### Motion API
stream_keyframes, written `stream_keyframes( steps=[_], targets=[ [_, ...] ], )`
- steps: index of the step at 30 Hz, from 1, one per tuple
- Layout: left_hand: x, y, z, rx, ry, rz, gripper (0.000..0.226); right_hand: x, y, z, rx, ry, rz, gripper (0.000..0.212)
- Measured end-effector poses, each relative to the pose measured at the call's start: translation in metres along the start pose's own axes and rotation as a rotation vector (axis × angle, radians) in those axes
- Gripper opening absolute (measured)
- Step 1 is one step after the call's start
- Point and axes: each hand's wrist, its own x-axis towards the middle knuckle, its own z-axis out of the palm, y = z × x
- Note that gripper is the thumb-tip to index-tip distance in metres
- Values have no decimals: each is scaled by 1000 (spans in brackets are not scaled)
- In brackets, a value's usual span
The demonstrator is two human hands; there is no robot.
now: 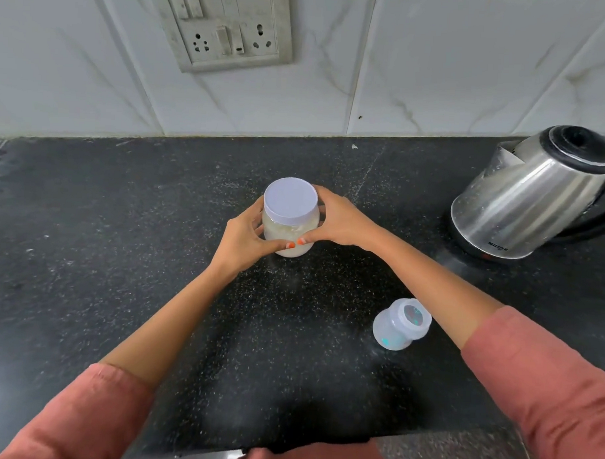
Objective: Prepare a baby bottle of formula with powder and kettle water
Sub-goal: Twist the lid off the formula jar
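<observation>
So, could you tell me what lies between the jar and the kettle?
The right hand gripping the jar, then bare countertop up to the kettle; head view.

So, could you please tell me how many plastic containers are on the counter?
2. The lidded powder jar is at the middle of the counter, gripped by the left hand and right hand; the small clear bottle stands nearer, beside the right forearm. None seems hidden.

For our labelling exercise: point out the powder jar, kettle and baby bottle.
powder jar (290, 201): head view, on its lid.
kettle (521, 202): head view, on its steel body.
baby bottle (391, 330): head view, on its clear side.
</observation>
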Motion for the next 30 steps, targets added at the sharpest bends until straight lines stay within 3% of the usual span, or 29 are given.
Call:
stream_keyframes(
  steps=[17, 30],
  targets=[
    [-114, -7, 8, 35, -39, -7, 89, -103, -7, 58, -7, -17, 42, 95],
    [-147, -20, 21, 15, -61, -12, 89, -137, 3, 82, 20, 19, 58, 92]
  ],
)
